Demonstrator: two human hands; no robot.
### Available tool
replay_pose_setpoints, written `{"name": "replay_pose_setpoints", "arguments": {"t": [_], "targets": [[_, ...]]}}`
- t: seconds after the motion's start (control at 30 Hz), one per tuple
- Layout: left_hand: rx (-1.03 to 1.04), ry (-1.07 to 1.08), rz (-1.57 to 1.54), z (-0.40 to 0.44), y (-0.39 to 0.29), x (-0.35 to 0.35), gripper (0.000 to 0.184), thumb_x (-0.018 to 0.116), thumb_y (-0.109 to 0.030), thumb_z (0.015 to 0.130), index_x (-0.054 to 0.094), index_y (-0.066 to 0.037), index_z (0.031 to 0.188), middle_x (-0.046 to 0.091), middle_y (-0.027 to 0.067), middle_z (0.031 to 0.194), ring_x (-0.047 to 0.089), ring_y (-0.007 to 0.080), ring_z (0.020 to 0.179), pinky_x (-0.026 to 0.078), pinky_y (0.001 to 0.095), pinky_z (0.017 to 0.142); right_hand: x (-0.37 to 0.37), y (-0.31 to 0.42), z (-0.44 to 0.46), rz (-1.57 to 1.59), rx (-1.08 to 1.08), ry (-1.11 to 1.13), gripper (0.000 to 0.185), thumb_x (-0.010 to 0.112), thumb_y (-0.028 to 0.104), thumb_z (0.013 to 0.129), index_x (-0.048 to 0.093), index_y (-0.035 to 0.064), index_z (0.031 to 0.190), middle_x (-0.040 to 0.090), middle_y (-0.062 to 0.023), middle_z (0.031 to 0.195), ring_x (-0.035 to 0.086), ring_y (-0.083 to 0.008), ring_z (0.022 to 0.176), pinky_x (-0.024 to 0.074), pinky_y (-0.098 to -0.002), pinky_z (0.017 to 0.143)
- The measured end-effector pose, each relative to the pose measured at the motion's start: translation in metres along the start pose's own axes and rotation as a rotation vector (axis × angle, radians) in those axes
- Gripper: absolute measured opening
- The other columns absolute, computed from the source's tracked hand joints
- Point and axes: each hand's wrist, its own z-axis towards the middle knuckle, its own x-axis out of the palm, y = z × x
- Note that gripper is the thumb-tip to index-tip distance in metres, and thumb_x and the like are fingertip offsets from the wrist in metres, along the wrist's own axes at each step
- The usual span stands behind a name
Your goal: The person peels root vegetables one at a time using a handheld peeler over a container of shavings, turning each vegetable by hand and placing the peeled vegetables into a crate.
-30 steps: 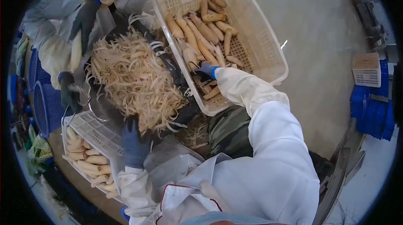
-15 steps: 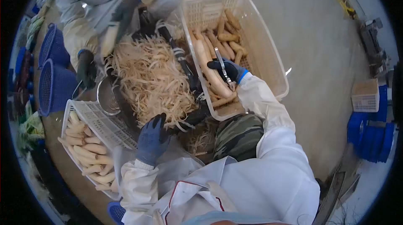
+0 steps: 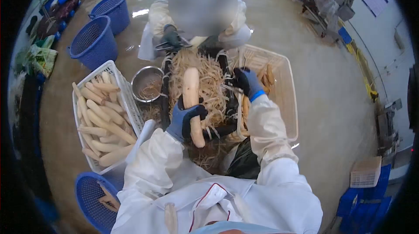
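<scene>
My left hand, in a blue and black glove, is wrapped around a long, pale peeled root vegetable. The root stands nearly lengthwise in my view, above a black-rimmed tub heaped with peel strips. To the right, my gloved right hand is closed around a metal peeler, most of it hidden by the fingers and blurred. That hand hovers by the left edge of a white crate with tan unpeeled roots in it, apart from the root in my left hand.
Left stands a white crate of peeled roots, near a metal bowl. Blue baskets are on the wet floor, another at lower left. Opposite, a co-worker's gloved hand holds a metal tool over the peelings.
My left hand, earlier empty over the peelings, now grips the root that lay at the right crate under my right hand. My right hand has drawn away from it. The view has tilted up.
</scene>
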Motion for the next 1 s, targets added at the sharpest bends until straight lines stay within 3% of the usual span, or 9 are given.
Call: {"name": "replay_pose_setpoints", "arguments": {"t": [0.2,0.3,0.47,0.57,0.67,0.7,0.77,0.9,1.0], "targets": [[-0.184,0.044,0.059,-0.012,-0.005,-0.015,0.049,0.078,-0.012,0.073,0.054,-0.005,0.115,0.064,0.0062,0.093,0.065,0.0183,0.075,0.053,0.0326,0.065,0.067,0.113,-0.041,0.592,0.078,-0.120,0.027,0.070,0.019,0.085,0.060,0.0000,0.101,0.066,-0.0086,0.088,0.066,-0.0166,0.076,0.0538,-0.0291,0.072],[-0.100,0.102,0.158,-0.011,-0.002,-0.019,0.060,0.080,-0.013,0.070,0.052,-0.003,0.123,0.063,0.0059,0.099,0.064,0.0176,0.085,0.052,0.0324,0.074,0.114,0.075,-0.045,0.381,-0.095,0.164,0.030,0.072,0.008,0.080,0.062,0.0006,0.107,0.067,-0.0075,0.091,0.063,-0.0144,0.081,0.0515,-0.0278,0.078],[0.371,0.187,0.508,-0.020,-0.003,-0.017,0.089,0.083,-0.011,0.065,0.038,-0.001,0.141,0.056,0.0092,0.126,0.054,0.0192,0.111,0.044,0.0345,0.095,0.044,0.042,0.024,0.361,-0.019,-0.433,0.012,0.068,0.007,0.082,0.063,-0.0005,0.091,0.066,-0.0068,0.080,0.059,-0.0130,0.064,0.0485,-0.0278,0.058],[0.361,0.147,0.573,-0.020,-0.011,-0.012,0.085,0.082,-0.009,0.064,0.041,-0.001,0.138,0.059,0.0088,0.119,0.057,0.0189,0.104,0.047,0.0347,0.092,0.022,0.061,0.021,0.643,0.029,-0.343,0.013,0.068,0.007,0.082,0.067,-0.0012,0.093,0.069,-0.0092,0.085,0.064,-0.0158,0.069,0.0521,-0.0268,0.061],[0.063,0.032,0.437,-0.003,0.015,-0.038,0.079,0.082,-0.006,0.064,0.045,-0.002,0.134,0.062,0.0078,0.109,0.060,0.0182,0.097,0.051,0.0342,0.083,0.079,0.068,-0.011,0.502,0.076,0.063,0.027,0.072,0.008,0.080,0.064,-0.0024,0.104,0.065,-0.0058,0.083,0.064,-0.0156,0.071,0.0525,-0.0291,0.068],[0.017,-0.010,0.442,0.001,0.026,-0.045,0.074,0.081,-0.005,0.064,0.048,-0.002,0.130,0.063,0.0059,0.100,0.061,0.0167,0.089,0.053,0.0327,0.074,0.108,0.089,-0.033,0.331,-0.173,0.151,0.025,0.073,0.008,0.080,0.064,-0.0012,0.101,0.065,-0.0056,0.081,0.062,-0.0145,0.067,0.0517,-0.0288,0.066],[0.138,0.007,0.485,0.000,0.033,-0.048,0.075,0.081,-0.005,0.064,0.048,-0.002,0.130,0.063,0.0060,0.101,0.061,0.0171,0.089,0.053,0.0327,0.075,0.123,0.075,-0.036,0.180,-0.077,0.173,0.025,0.074,0.009,0.080,0.062,-0.0005,0.100,0.065,-0.0058,0.085,0.060,-0.0119,0.072,0.0504,-0.0284,0.067],[0.293,0.096,0.576,-0.015,0.012,-0.027,0.084,0.083,-0.012,0.064,0.042,0.000,0.137,0.057,0.0102,0.122,0.055,0.0208,0.109,0.043,0.0346,0.095,0.046,0.040,0.024,0.007,-0.037,-0.431,0.016,0.074,0.006,0.077,0.063,-0.0003,0.087,0.066,-0.0080,0.076,0.059,-0.0131,0.061,0.0495,-0.0278,0.057],[0.183,0.120,0.524,-0.020,-0.007,-0.027,0.084,0.079,-0.011,0.067,0.038,-0.001,0.140,0.052,0.0109,0.133,0.049,0.0218,0.121,0.038,0.0354,0.103,0.008,0.017,0.028,0.521,0.143,-0.486,0.015,0.070,0.004,0.082,0.065,0.0015,0.095,0.066,-0.0038,0.079,0.062,-0.0140,0.065,0.0508,-0.0274,0.057]]}}
